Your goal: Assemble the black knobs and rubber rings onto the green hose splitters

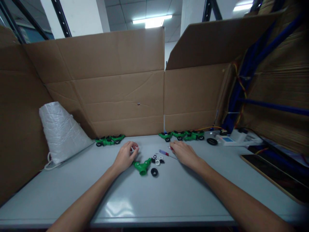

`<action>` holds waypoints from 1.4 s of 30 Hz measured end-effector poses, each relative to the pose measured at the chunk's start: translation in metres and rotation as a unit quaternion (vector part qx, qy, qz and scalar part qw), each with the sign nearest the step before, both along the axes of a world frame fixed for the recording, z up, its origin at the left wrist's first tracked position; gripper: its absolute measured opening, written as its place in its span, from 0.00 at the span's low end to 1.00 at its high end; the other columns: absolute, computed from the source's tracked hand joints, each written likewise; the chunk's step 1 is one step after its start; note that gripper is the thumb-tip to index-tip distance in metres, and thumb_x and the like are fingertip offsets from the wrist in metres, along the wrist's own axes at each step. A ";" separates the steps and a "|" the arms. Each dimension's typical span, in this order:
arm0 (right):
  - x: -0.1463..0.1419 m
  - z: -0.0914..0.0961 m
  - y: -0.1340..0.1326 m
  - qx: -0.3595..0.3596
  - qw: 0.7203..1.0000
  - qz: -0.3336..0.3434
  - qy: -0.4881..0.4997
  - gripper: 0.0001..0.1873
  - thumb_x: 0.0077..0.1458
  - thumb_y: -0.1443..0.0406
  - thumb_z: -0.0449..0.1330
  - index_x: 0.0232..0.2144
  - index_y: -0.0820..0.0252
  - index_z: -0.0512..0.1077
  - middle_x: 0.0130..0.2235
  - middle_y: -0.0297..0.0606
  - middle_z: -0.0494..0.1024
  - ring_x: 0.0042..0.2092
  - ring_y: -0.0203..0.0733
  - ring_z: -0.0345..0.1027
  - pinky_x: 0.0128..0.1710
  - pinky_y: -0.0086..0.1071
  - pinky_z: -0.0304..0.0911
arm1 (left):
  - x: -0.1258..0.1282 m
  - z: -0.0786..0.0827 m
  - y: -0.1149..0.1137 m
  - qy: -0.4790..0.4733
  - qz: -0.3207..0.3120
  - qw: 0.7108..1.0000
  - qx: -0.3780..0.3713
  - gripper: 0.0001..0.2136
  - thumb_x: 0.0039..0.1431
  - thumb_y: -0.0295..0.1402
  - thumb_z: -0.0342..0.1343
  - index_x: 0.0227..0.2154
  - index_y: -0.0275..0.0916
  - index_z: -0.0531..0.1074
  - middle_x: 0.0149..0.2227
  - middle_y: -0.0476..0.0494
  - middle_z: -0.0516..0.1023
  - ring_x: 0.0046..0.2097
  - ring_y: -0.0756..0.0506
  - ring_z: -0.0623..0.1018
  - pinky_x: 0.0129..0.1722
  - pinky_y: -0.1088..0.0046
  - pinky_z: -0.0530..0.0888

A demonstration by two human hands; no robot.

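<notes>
My left hand (126,156) rests on the table just left of a green plastic toy part (142,167) with a round opening facing me. Its fingers are loosely curled with a gap between them, and nothing shows in them. Beyond the screwdriver, my right hand (182,151) has its fingers closed together at the tabletop; a small thin thing shows at the fingertips, too small to name. A screwdriver (164,152) with a clear, blue and red handle lies beside that hand. Between the hands are a black ring (154,172), a white ring (157,162) and several small black and white pieces.
Green toy cars with black wheels stand along the back, at left (110,140) and right (180,135). A white sack (62,132) leans at the left. Cardboard walls (116,87) surround the table. At right are a black ring (212,141), a power strip (238,139) and a dark panel (272,175).
</notes>
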State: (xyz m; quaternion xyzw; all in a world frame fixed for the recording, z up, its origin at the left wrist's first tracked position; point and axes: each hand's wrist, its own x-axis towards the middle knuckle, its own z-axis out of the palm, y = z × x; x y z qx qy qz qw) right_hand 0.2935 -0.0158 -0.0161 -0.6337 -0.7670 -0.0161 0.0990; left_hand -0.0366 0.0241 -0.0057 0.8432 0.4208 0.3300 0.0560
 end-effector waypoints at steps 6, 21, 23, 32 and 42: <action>0.000 -0.002 0.001 0.022 1.000 0.007 -0.012 0.12 0.71 0.72 0.53 0.46 0.59 0.76 0.49 0.50 0.80 0.52 0.56 0.74 0.43 0.37 0.62 | -0.003 -0.002 0.003 0.001 0.015 1.000 -0.015 0.10 0.73 0.39 0.52 0.44 0.40 0.75 0.43 0.41 0.77 0.43 0.41 0.76 0.45 0.64 0.75; -0.021 0.007 -0.001 0.145 0.976 0.134 0.094 0.10 0.75 0.67 0.54 0.41 0.57 0.75 0.42 0.43 0.80 0.46 0.49 0.71 0.47 0.38 0.61 | -0.003 0.000 0.005 0.003 0.014 1.000 -0.004 0.09 0.73 0.39 0.52 0.44 0.41 0.74 0.44 0.40 0.77 0.45 0.40 0.76 0.44 0.63 0.75; -0.027 0.005 -0.004 0.135 0.970 0.166 0.117 0.09 0.75 0.66 0.55 0.41 0.57 0.75 0.42 0.42 0.80 0.46 0.49 0.71 0.48 0.38 0.62 | -0.003 0.000 0.005 0.001 0.013 1.000 -0.007 0.09 0.73 0.39 0.52 0.44 0.41 0.74 0.44 0.40 0.77 0.45 0.40 0.76 0.43 0.64 0.75; -0.042 0.001 -0.015 0.061 0.953 0.260 0.147 0.08 0.74 0.63 0.56 0.44 0.56 0.75 0.45 0.41 0.79 0.50 0.49 0.68 0.53 0.41 0.62 | -0.005 0.002 0.006 0.024 0.041 0.999 0.024 0.08 0.72 0.38 0.52 0.43 0.41 0.74 0.43 0.39 0.76 0.47 0.38 0.76 0.47 0.61 0.74; -0.044 0.005 -0.023 0.037 0.948 0.282 0.145 0.09 0.70 0.61 0.62 0.51 0.54 0.76 0.50 0.42 0.78 0.54 0.52 0.67 0.56 0.43 0.63 | -0.001 0.002 0.000 0.043 0.026 0.999 0.006 0.10 0.73 0.39 0.51 0.41 0.41 0.75 0.44 0.40 0.77 0.48 0.38 0.76 0.48 0.62 0.73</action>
